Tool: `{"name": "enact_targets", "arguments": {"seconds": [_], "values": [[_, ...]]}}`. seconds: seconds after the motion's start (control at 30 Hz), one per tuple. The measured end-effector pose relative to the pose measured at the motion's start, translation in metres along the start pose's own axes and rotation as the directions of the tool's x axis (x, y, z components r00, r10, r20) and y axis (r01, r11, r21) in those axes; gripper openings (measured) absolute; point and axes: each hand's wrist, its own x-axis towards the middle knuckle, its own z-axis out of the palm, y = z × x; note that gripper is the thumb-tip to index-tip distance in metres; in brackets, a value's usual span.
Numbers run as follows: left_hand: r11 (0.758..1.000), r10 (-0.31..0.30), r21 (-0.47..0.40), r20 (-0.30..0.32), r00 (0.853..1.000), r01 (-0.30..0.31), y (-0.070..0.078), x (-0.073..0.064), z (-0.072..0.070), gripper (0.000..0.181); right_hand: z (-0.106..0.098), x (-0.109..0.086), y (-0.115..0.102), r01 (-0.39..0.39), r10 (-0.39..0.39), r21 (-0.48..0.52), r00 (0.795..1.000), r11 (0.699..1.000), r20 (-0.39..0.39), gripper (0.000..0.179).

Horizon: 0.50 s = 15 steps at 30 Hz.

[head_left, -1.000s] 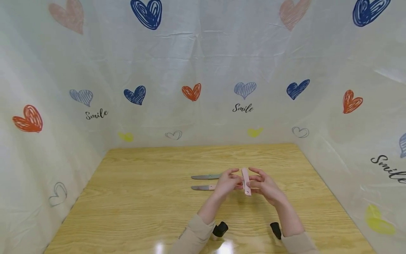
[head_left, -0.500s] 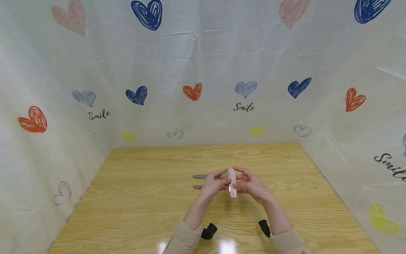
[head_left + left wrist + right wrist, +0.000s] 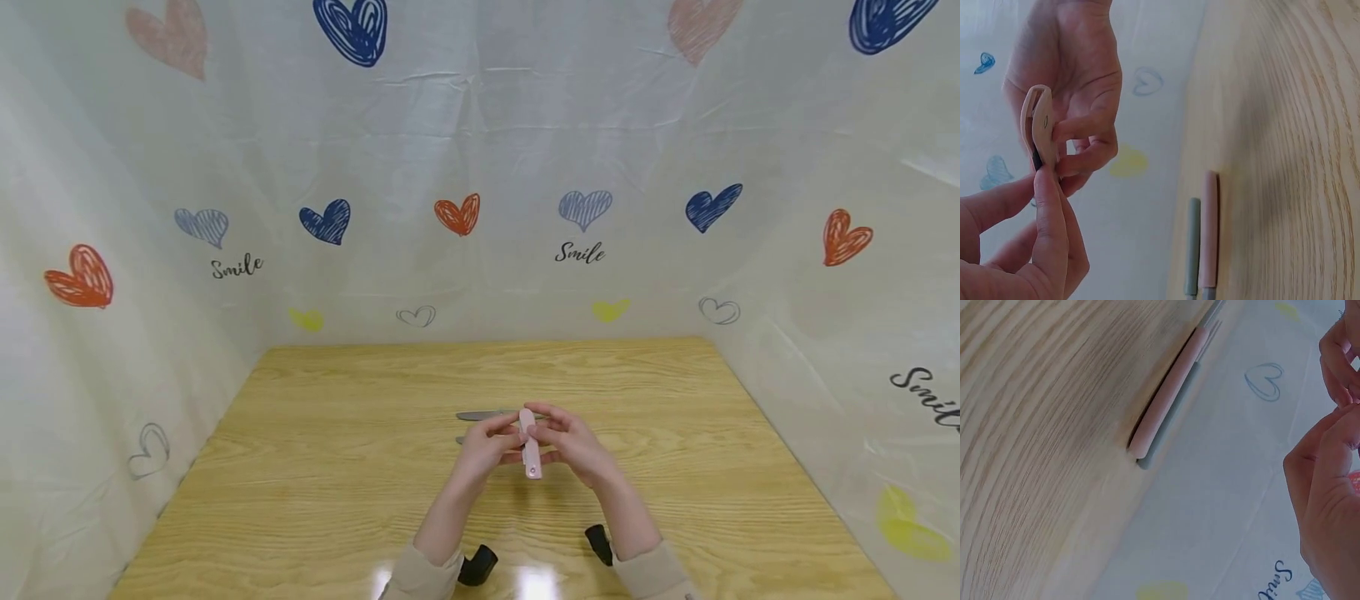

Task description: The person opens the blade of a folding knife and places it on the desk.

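Note:
Between both hands, raised above the table, is a pink folding knife [image 3: 531, 457]. Seen end-on in the left wrist view, its pink handle [image 3: 1045, 128] has a slot with a dark strip inside. My left hand [image 3: 480, 454] pinches it from the left between thumb and fingers. From the other side my right hand [image 3: 577, 450] holds it with thumb and fingertips. Behind the hands, a knife with a green handle [image 3: 1192, 244] and one with a pink handle [image 3: 1209, 228] lie side by side; their blades point left in the head view, partly hidden by my left hand.
The wooden table [image 3: 345, 467] reaches back to a white curtain [image 3: 510, 150] printed with hearts and "Smile", which also stands along both sides. Black wrist-camera mounts [image 3: 477, 565] sit at the sleeve cuffs.
Both hands have moved left and slightly nearer the body with the pink folding knife between them. My left hand now hides more of the two knives on the table.

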Motion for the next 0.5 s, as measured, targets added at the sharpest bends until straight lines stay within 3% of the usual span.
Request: {"name": "enact_targets", "arguments": {"seconds": [0.5], "values": [[1.0, 0.008, 0.019, -0.031, 1.0, -0.007, -0.01, -0.004, -0.022, 0.042, 0.025, 0.006, 0.005, -0.007, 0.007, 0.011, 1.0, 1.0, -0.015, 0.052]]}}
